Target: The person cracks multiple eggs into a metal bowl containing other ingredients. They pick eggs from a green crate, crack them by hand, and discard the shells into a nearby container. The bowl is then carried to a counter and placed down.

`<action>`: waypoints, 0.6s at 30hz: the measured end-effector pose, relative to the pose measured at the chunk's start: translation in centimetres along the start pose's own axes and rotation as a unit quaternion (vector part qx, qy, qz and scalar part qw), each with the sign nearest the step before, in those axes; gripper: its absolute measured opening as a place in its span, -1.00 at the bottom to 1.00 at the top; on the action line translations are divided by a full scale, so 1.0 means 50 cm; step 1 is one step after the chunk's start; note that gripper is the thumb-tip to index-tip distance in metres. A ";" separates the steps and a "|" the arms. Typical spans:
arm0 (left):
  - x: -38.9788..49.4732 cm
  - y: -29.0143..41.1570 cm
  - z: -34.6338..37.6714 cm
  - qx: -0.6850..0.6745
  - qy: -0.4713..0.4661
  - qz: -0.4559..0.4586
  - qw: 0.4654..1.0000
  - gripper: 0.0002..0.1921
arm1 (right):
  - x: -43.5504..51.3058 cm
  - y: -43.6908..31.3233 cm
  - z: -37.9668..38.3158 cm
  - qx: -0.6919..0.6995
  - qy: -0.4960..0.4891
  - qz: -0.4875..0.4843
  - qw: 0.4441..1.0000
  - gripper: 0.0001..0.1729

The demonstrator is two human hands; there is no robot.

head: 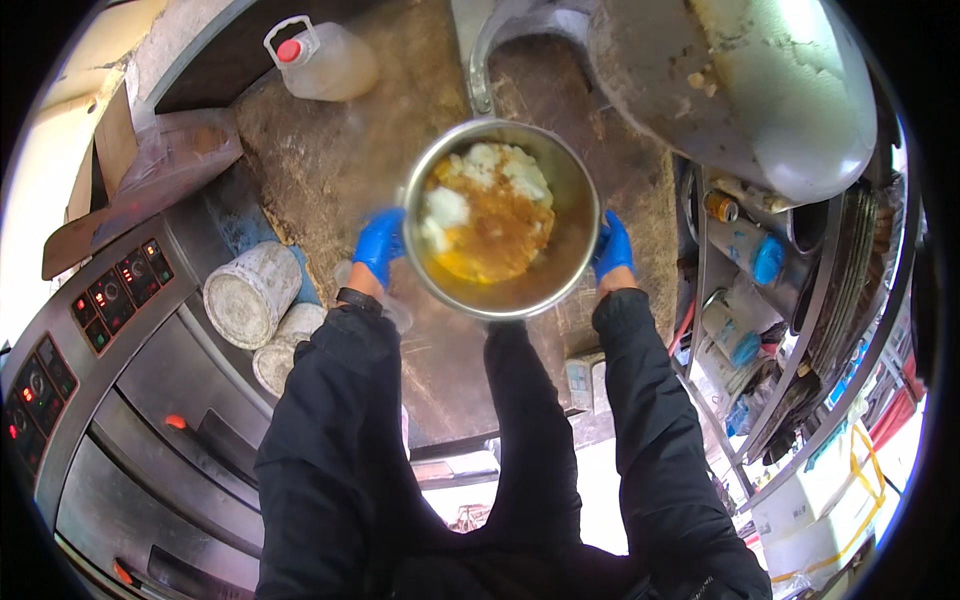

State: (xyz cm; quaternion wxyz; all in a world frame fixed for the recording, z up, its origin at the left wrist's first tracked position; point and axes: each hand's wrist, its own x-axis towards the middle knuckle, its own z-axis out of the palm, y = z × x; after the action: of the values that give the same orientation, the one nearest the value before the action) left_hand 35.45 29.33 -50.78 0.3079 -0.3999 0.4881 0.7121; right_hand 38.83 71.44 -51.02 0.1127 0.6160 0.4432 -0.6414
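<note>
Both of my hands wear blue gloves and hold a round stainless-steel mixing bowl (pixel 576 225) between them. My left hand (pixel 381 241) grips its left side, and my right hand (pixel 615 247) has the opposite side, with some fingers hidden behind the bowl. White lumps (pixel 491 169) lie inside, along with a brown granular layer (pixel 499 221) and yellow, egg-like liquid (pixel 469 268). The bowl is in the air over the brown, worn floor (pixel 442 375), in front of my legs. Just beyond it, a curved metal arm (pixel 480 82) reaches toward its far rim; contact cannot be told.
At upper right stands a large grey machine (pixel 750 82), resembling a dough mixer. A red-capped plastic jug (pixel 334 67) is at the far left. Stained buckets (pixel 251 292) lie beside a steel oven (pixel 202 360) with lit controls. On the right, a metal rack (pixel 806 300) holds blue-lidded containers (pixel 765 259).
</note>
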 end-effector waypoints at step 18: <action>0.188 -0.150 0.243 -0.080 -0.117 -0.074 0.987 -0.68 | 0.050 -0.313 -0.042 -0.358 0.071 -0.356 0.860 -0.13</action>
State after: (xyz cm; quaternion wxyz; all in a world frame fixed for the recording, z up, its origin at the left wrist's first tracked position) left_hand 33.78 43.72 -59.85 0.3816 -0.3721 0.3587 0.7663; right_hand 28.95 83.00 -46.19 0.0576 0.3772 0.8381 -0.3900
